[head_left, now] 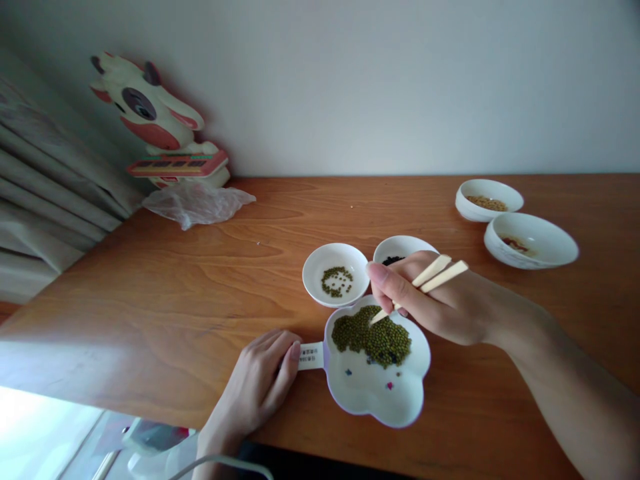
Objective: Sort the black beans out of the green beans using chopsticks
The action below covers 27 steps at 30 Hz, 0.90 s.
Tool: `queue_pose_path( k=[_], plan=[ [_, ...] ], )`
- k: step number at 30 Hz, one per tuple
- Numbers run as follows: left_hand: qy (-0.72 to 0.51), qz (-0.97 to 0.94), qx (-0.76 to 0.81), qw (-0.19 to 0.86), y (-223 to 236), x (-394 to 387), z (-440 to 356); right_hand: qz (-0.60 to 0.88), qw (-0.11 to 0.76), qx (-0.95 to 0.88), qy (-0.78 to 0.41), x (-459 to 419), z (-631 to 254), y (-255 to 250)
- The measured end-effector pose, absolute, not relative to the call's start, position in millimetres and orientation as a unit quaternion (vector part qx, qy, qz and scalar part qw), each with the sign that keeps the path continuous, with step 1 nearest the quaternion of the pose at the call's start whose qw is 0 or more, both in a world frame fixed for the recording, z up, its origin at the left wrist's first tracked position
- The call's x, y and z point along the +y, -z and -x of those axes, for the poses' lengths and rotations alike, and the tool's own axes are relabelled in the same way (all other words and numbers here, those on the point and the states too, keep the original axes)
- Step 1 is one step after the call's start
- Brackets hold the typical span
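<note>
My right hand (440, 300) is closed around a pair of pale chopsticks (430, 277), whose tips dip into a heap of green beans (373, 337) in a white flower-shaped dish (380, 397). My left hand (260, 383) lies flat on the table with its fingers resting on the dish's labelled handle (311, 355). Just behind stands a small white bowl (336, 255) holding a few green beans. Beside that one, another small bowl (400, 247) with dark beans is partly hidden by my right hand.
Two more white bowls stand at the far right: one (489, 190) with tan grains, one (537, 235) with a little reddish content. A cow-shaped toy (155, 120) and a crumpled clear plastic bag (197, 203) sit at the back left. Curtains hang at left.
</note>
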State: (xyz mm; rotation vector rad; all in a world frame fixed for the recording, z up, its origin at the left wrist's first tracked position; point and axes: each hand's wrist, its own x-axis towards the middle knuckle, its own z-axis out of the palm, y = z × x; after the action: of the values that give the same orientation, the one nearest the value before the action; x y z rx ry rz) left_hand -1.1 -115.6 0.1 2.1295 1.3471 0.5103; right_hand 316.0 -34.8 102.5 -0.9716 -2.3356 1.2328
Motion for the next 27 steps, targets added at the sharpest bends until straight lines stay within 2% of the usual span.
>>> queue_pose_path(
  k=[3, 14, 27],
  plan=[
    [-0.19, -0.796, 0.502, 0.282, 1, -116, 1, 0.402, 0.17, -0.812, -0.387, -36, -318, -107],
    [-0.172, -0.789, 0.511, 0.293, 1, -117, 2, 0.386, 0.129, -0.839, -0.362, -39, -320, -113],
    [-0.18, -0.79, 0.505, 0.297, 1, -114, 1, 0.38, 0.136, -0.843, -0.356, -38, -324, -105]
  ],
)
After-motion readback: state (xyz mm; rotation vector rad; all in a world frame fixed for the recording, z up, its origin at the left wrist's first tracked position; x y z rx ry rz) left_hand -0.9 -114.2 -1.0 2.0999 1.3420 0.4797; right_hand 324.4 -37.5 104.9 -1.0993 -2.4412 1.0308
